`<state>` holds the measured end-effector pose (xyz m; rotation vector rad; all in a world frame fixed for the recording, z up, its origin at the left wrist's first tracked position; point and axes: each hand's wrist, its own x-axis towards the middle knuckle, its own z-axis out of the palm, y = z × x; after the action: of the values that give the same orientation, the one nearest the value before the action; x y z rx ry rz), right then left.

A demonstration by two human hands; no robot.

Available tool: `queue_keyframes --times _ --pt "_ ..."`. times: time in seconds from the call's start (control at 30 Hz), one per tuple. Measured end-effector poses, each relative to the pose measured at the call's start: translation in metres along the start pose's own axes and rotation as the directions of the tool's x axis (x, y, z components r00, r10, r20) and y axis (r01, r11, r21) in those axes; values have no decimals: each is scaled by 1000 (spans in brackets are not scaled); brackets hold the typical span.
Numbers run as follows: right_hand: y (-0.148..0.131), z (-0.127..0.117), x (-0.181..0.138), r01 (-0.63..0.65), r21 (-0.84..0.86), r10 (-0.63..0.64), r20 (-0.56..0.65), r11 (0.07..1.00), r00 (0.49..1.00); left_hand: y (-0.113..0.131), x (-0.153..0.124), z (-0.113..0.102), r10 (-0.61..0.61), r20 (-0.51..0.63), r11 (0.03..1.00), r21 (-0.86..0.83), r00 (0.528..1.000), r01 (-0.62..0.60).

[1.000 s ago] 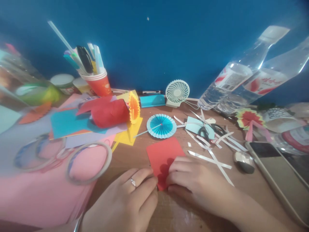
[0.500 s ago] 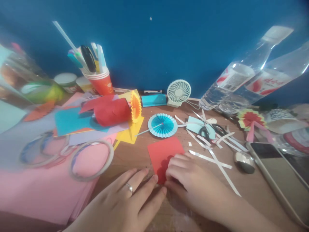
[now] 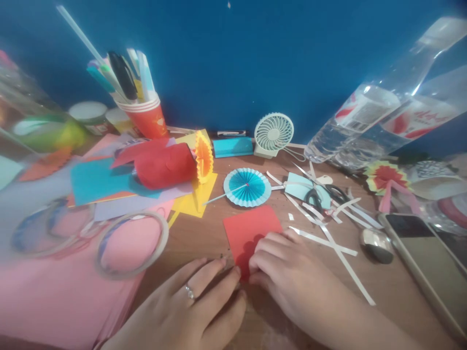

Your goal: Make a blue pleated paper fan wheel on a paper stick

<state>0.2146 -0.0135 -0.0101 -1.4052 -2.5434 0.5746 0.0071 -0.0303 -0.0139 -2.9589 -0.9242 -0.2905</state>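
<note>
A red paper square (image 3: 250,231) lies on the wooden table in front of me. My right hand (image 3: 288,277) rests on its near edge with curled fingers pinching the paper. My left hand (image 3: 197,304), wearing a ring, lies flat beside it, fingers stretched out and fingertips touching the paper's near left edge. A blue pleated paper rosette (image 3: 247,187) on a stick sits just beyond the red square.
Pink sheets with tape rings (image 3: 131,243) lie left. A red paper roll (image 3: 166,165), an orange cup of pens (image 3: 146,116), a small fan (image 3: 273,133), scissors (image 3: 321,197) among white paper strips, tilted water bottles (image 3: 368,116) and a phone (image 3: 430,257) surround the spot.
My left hand has slid back toward me and flattened, with its fingers spread. My right hand keeps its hold on the red paper's near edge. The view has dipped slightly.
</note>
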Motion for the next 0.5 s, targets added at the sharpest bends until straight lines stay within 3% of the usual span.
queue_keyframes --times 0.27,0.5 --pt "-2 2 1 -83 42 85 -32 996 996 1 -8 10 -10 -42 1000 -12 999 10" --pt "-1 3 2 -57 57 59 -31 997 998 1 -4 9 -9 -65 998 -58 998 6"
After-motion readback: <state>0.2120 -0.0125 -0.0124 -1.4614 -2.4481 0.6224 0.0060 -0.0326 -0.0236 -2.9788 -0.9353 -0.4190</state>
